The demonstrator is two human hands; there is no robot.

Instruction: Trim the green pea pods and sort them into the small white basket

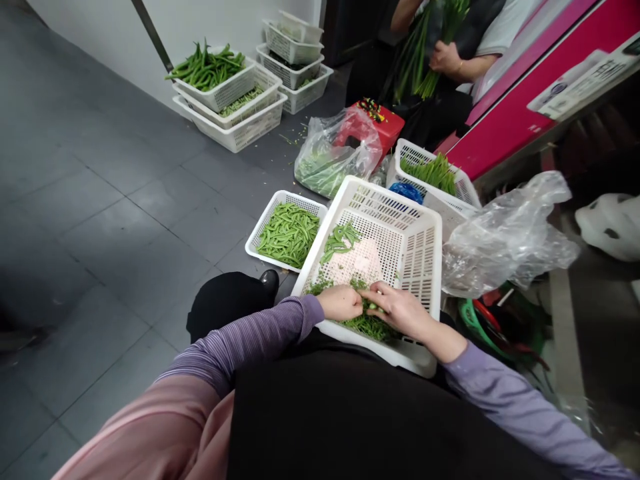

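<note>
A large white basket [423, 267] rests on my lap, with green trimmings [373, 328] at its near end and a few green pods [341, 241] farther in. My left hand [342, 303] is closed in a fist over the trimmings; what it holds is hidden. Close beside it, nearly touching, my right hand [395, 308] has its fingers bent around a small green piece, apparently a pod. Left of the big basket, a smaller white basket [253, 248] is filled with green pods [289, 233].
Stacked white baskets [240, 137] with vegetables stand near the wall. A red stool [393, 127], plastic bags [505, 233] and another basket [470, 193] lie beyond and right. A person's hand [447, 59] holds long green stalks at the top.
</note>
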